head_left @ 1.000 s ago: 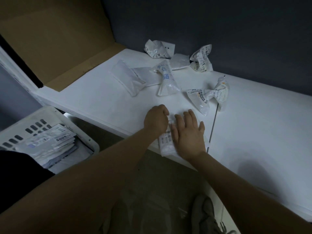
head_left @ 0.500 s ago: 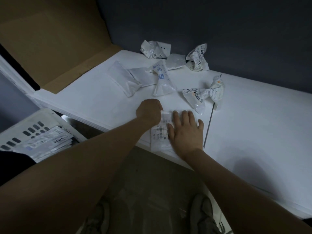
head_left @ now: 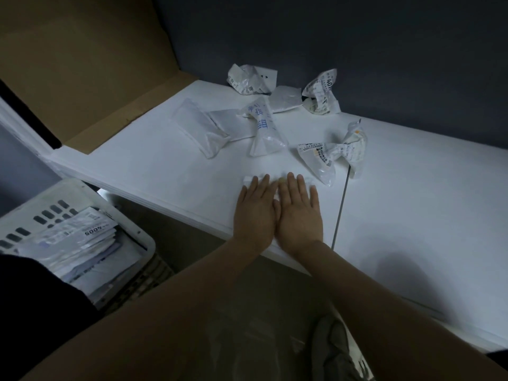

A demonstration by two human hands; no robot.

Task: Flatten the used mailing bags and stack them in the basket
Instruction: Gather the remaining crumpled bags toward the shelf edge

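Fingers (head_left: 264,188) on both hands straight and flat: left hand (head_left: 254,215) and right hand (head_left: 299,218) side by side, pressing the mailing bag (head_left: 248,179) onto the table (head_left: 165,171) near its front edge. Left was a fist half a second ago, now flat. Basket (head_left: 138,233) lower left holds flattened bags.

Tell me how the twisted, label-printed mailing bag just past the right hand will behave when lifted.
Probably floppy: the twisted mailing bag is thin film pinched at its middle, so both ends would likely droop. Likely very light, as it looks empty and crumpled. It may spring partly back after pressing, since its creases stand up off the table.
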